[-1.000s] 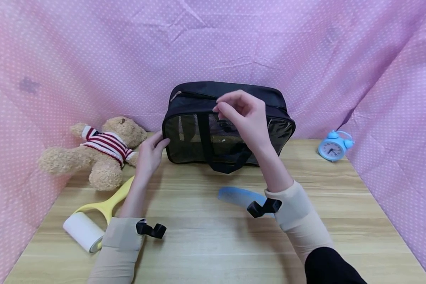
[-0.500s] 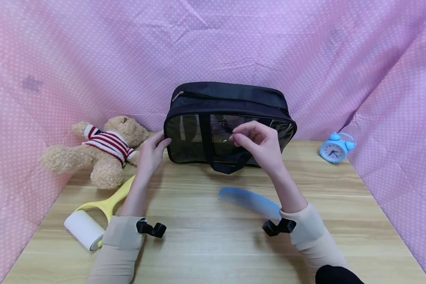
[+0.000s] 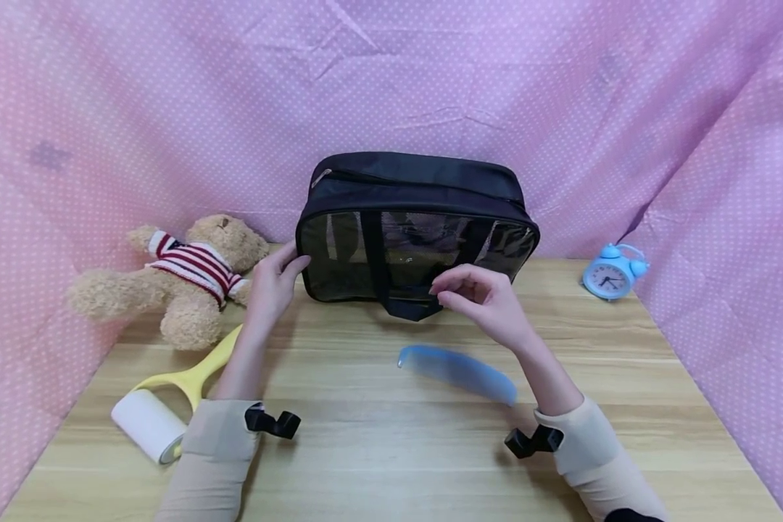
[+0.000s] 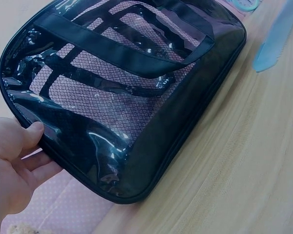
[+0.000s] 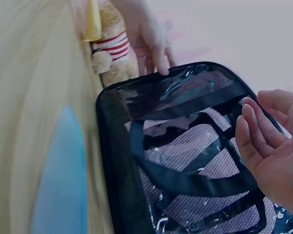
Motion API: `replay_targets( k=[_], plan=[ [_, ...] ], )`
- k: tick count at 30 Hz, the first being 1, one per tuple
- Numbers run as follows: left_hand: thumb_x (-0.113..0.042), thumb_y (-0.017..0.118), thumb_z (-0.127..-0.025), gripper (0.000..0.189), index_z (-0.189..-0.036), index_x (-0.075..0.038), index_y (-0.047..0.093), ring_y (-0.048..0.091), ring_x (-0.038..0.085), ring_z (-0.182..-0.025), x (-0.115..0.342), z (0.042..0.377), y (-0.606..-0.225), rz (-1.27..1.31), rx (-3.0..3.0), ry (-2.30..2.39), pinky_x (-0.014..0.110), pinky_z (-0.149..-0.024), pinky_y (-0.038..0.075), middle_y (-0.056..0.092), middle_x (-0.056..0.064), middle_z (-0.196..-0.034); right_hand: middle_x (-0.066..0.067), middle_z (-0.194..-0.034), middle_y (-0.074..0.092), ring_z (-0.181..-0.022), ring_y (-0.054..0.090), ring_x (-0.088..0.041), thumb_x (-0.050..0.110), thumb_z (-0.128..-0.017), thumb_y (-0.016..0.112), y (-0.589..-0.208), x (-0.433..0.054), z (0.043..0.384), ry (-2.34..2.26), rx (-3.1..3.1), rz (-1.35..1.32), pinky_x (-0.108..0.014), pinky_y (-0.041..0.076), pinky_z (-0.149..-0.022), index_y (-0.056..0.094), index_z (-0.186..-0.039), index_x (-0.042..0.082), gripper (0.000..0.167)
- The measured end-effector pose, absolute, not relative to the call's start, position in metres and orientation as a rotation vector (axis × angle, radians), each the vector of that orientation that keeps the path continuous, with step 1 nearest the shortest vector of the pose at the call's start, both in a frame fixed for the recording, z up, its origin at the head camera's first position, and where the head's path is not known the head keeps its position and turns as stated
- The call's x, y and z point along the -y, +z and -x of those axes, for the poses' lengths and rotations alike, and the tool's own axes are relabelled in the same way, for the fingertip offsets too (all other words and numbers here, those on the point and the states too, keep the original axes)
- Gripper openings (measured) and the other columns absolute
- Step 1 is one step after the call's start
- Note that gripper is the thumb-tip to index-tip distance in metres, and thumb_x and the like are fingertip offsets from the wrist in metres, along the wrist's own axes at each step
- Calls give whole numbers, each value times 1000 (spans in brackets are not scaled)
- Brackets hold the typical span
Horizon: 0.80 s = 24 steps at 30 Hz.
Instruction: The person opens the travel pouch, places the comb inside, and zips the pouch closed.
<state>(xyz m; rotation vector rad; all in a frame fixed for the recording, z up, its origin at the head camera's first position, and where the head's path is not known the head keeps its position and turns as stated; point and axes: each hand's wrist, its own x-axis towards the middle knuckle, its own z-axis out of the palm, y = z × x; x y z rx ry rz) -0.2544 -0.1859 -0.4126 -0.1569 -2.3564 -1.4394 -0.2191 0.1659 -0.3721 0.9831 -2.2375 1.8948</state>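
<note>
A black zip bag (image 3: 417, 196) with a see-through front stands at the back of the table. My left hand (image 3: 270, 286) grips its left edge, thumb on the front and fingers round the side. The left wrist view shows that thumb (image 4: 33, 134) at the dark piping. In front of the bag, my right hand (image 3: 486, 301) hovers with loosely bent fingers and nothing in them. The black handle (image 3: 411, 310) hangs down just left of the fingertips. Below this hand a blue comb (image 3: 460, 371) lies on the wood. The zip pull (image 3: 322, 177) sits at the bag's top left.
On the left lies a teddy bear (image 3: 196, 272) in a striped sweater. A lint roller (image 3: 148, 426) with a yellow handle is partly covered by my left forearm. A light blue alarm clock (image 3: 610, 275) stands at the right. Pink dotted cloth (image 3: 431, 72) hangs behind the table.
My right hand has come down from the bag's top toward the table and slightly right, uncovering the zip line and the comb. The left hand has stayed on the bag's edge.
</note>
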Motion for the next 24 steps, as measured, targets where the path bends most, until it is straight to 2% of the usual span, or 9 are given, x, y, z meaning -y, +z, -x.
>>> replay_targets(
  k=[3,6,9,11,14,16,18,21,24],
  plan=[
    [-13,60,-104,32,-134,-10,69,66,21,-119,185,251,-414,144,2372,-1407,28,-103,49,73,13,-128,4,-102,76,-86,72,-15,-6,-92,70,-377,-171,217,1833,2307,-1010,-22,59,-73,72,-109,-3,17],
    [-14,61,-104,32,-135,-11,68,67,22,-117,184,249,-414,129,2383,-1388,23,-100,48,73,13,-128,-6,-104,75,-88,71,-17,-4,-93,70,-382,-176,215,1768,2359,-1046,-22,58,-73,73,-111,1,19],
    [-14,61,-104,32,-135,-9,68,67,21,-115,182,247,-413,132,2387,-1399,16,-96,46,73,15,-127,-16,-107,73,-90,68,-13,-3,-93,70,-387,-183,214,1708,2410,-1079,-22,58,-76,73,-113,4,21],
    [-14,62,-103,33,-135,-9,68,67,16,-112,183,247,-412,133,2397,-1402,12,-94,45,74,16,-126,-20,-110,72,-92,67,-10,-2,-94,70,-390,-187,214,1683,2446,-1095,-22,58,-77,73,-114,6,22],
    [-15,63,-103,33,-135,-9,68,65,5,-106,184,245,-412,129,2407,-1401,8,-90,44,74,16,-125,-18,-112,72,-93,67,-9,0,-95,70,-396,-193,214,1659,2500,-1111,-22,58,-79,72,-117,6,23],
    [-17,63,-103,34,-136,-10,67,64,3,-106,185,244,-411,122,2415,-1391,8,-90,44,74,15,-125,-16,-112,72,-94,67,-9,0,-95,70,-399,-197,214,1652,2526,-1120,-23,58,-80,71,-118,4,23],
    [-18,62,-103,34,-136,-10,67,66,8,-108,184,243,-410,120,2419,-1392,14,-93,47,74,14,-126,-14,-113,72,-94,67,-9,1,-96,69,-402,-199,214,1643,2545,-1125,-24,58,-81,71,-120,2,24],
    [-19,62,-104,37,-140,-10,64,67,23,-117,182,242,-406,126,2428,-1417,30,-103,52,72,16,-130,-13,-113,72,-94,67,-9,0,-95,70,-406,-203,214,1633,2557,-1137,-24,59,-82,70,-121,2,26],
    [-22,62,-104,43,-144,-8,59,65,32,-125,181,240,-397,121,2430,-1464,45,-110,51,68,19,-136,-12,-115,72,-96,68,-11,2,-95,71,-408,-206,212,1613,2574,-1154,-25,59,-83,70,-123,4,28]
  ],
)
